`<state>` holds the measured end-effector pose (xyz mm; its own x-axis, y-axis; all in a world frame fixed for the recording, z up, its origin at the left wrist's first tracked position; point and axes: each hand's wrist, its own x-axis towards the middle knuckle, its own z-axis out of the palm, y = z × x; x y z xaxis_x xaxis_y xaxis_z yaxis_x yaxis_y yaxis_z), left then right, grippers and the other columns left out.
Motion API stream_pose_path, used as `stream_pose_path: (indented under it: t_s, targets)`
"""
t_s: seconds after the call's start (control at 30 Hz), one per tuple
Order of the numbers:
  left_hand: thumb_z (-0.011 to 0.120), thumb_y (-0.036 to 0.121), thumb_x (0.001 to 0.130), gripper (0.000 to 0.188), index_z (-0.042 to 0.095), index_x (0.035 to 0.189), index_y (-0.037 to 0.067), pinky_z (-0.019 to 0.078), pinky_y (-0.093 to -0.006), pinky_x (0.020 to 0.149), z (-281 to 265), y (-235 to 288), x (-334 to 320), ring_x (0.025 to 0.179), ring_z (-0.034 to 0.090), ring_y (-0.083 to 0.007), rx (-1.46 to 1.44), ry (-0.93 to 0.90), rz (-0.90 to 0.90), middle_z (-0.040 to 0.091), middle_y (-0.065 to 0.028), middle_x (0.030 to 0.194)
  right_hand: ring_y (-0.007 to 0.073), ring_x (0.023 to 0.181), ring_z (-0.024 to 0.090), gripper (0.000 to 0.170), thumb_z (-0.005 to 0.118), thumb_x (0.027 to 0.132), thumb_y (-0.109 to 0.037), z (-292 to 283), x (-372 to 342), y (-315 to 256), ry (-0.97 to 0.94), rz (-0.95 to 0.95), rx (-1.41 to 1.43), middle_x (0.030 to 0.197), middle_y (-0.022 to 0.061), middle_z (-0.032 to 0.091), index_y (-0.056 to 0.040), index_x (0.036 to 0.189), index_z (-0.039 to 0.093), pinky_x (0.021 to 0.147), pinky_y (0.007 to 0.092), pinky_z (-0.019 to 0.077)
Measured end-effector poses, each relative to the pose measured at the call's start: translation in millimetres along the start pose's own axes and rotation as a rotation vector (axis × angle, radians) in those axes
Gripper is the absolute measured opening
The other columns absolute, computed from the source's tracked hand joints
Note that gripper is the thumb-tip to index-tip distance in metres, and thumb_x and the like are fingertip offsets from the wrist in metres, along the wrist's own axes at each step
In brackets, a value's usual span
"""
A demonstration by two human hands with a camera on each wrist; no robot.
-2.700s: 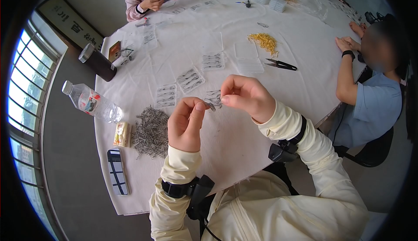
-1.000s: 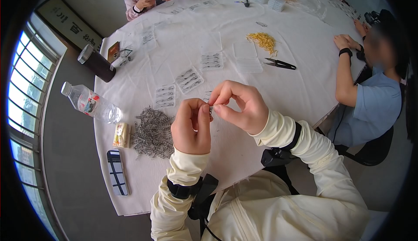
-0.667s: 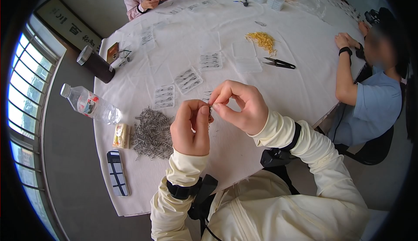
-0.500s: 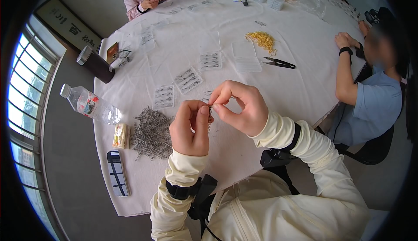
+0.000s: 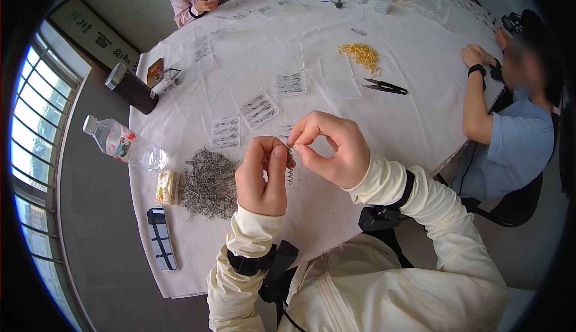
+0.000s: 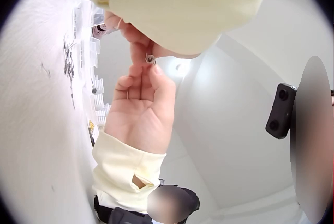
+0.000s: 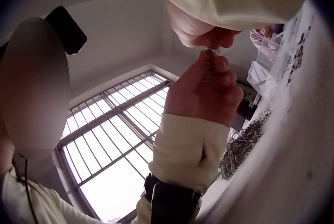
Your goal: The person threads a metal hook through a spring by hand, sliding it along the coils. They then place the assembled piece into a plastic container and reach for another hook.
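Over the near part of the table, my left hand point(image 5: 262, 179) and my right hand point(image 5: 336, 149) meet at the fingertips. A small wire coil spring point(image 5: 290, 175) hangs down between them. The left thumb and forefinger pinch it near its upper end. There the right thumb and forefinger also pinch, and the fingertips partly hide that end. In the right wrist view the spring point(image 7: 207, 68) lies along the left fingers. Seen end-on in the left wrist view, the spring point(image 6: 151, 58) shows a round opening. Several small dark metal pieces point(image 5: 284, 132) lie just beyond the hands.
A heap of springs point(image 5: 209, 185) lies left of my hands, beside a tissue pack point(image 5: 167, 187), phone point(image 5: 162, 238) and plastic bottle point(image 5: 126, 144). Ahead are filled clear cases point(image 5: 260, 110), thread snips point(image 5: 386, 87) and a yellow pile point(image 5: 362, 57). Other people sit around the table.
The hands, apart at first, have come together at the fingertips. The spring, earlier mostly hidden by the left fingers, now hangs visibly below them. Lately the hands have barely moved.
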<state>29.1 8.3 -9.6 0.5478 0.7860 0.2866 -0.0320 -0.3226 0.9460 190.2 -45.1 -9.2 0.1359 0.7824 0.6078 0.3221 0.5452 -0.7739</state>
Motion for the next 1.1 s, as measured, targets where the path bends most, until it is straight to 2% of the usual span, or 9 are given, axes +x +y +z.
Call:
stream_pose_path:
  t_s: [0.07,0.13,0.23,0.33,0.63,0.87,0.97,1.03,1.1]
  targets:
    - [0.047,0.007,0.101,0.012,0.052,0.098,-0.003,0.0442,-0.0237,0.071,-0.2,0.0,0.0,0.077,0.052,-0.0099,-0.015,-0.011,-0.002,0.055,-0.0032,0.084,0.0167,0.079,0.063,0.01,0.062,0.081,0.004,-0.5,-0.1,-1.2,-0.017,-0.014,-0.042,0.091,0.0096,0.065,-0.0039,0.083,0.057,0.074,0.0282,0.0504]
    - [0.046,0.007,0.101,0.012,0.052,0.098,-0.003,0.044,-0.0235,0.071,0.0,0.2,-0.1,0.078,0.052,-0.0099,-0.037,-0.006,0.001,0.055,-0.0035,0.085,0.0204,0.076,0.063,0.015,0.065,0.076,0.006,0.2,0.1,0.6,0.005,-0.215,-0.218,0.089,0.0088,0.065,-0.0047,0.082,0.057,0.068,0.0295,0.0516]
    - [0.046,0.007,0.101,0.011,0.051,0.098,-0.003,0.0442,-0.0234,0.071,-0.4,0.5,0.0,0.078,0.052,-0.0101,-0.015,0.001,0.016,0.055,-0.0036,0.085,0.0229,0.075,0.063,0.02,0.068,0.071,0.008,1.2,0.4,2.1,0.028,-0.33,-0.318,0.089,0.0079,0.066,-0.0051,0.082,0.058,0.065,0.0313,0.052]
    - [0.05,0.005,0.098,0.009,0.054,0.094,-0.002,0.0447,-0.0231,0.06,0.9,-4.2,2.2,0.065,0.056,-0.0088,0.067,0.066,0.13,0.061,-0.0056,0.075,0.0229,0.075,0.062,0.022,0.07,0.069,0.008,2.1,0.1,2.4,0.044,-0.363,-0.364,0.089,0.0069,0.066,-0.0052,0.083,0.059,0.064,0.0318,0.0515]
    - [0.055,0.0,0.094,0.004,0.053,0.091,0.0,0.0449,-0.023,0.055,-0.9,-1.3,3.0,0.063,0.059,-0.0124,0.263,0.099,0.257,0.063,-0.0073,0.076,0.0227,0.074,0.062,0.023,0.073,0.068,0.007,0.3,0.0,1.4,0.085,-0.409,-0.437,0.088,0.0057,0.068,-0.006,0.081,0.06,0.066,0.0315,0.05]
    - [0.056,-0.001,0.093,0.004,0.053,0.091,-0.001,0.0455,-0.0233,0.056,0.4,-1.0,3.1,0.065,0.061,-0.0128,0.289,0.109,0.295,0.064,-0.0083,0.077,0.0214,0.074,0.062,0.023,0.074,0.067,0.006,0.3,-0.8,1.8,0.098,-0.406,-0.471,0.088,0.0043,0.068,-0.0068,0.081,0.061,0.068,0.0313,0.0473]
    - [0.056,-0.002,0.093,0.004,0.053,0.091,-0.001,0.045,-0.0229,0.056,0.5,0.8,1.9,0.064,0.059,-0.0123,0.283,0.12,0.287,0.063,-0.0077,0.077,0.0201,0.072,0.058,0.022,0.072,0.069,0.002,3.0,0.4,3.3,0.14,-0.444,-0.476,0.081,0.0004,0.062,-0.0086,0.078,0.056,0.066,0.0316,0.0433]
    - [0.051,0.002,0.098,0.005,0.051,0.096,-0.003,0.045,-0.0212,0.069,-1.5,3.2,-0.3,0.075,0.054,-0.0083,0.318,0.086,0.208,0.061,-0.0057,0.085,0.0201,0.072,0.058,0.022,0.073,0.068,0.002,3.0,0.2,2.2,0.141,-0.461,-0.5,0.082,0.0003,0.062,-0.0087,0.079,0.056,0.066,0.0317,0.0435]
    - [0.05,0.002,0.098,0.005,0.051,0.097,-0.003,0.0439,-0.0206,0.071,-0.6,2.9,-0.3,0.076,0.053,-0.0078,0.291,0.088,0.207,0.06,-0.0048,0.086,0.0202,0.073,0.058,0.023,0.073,0.068,0.002,2.9,0.3,1.5,0.143,-0.476,-0.513,0.083,0.0002,0.062,-0.0086,0.079,0.057,0.067,0.0318,0.0438]
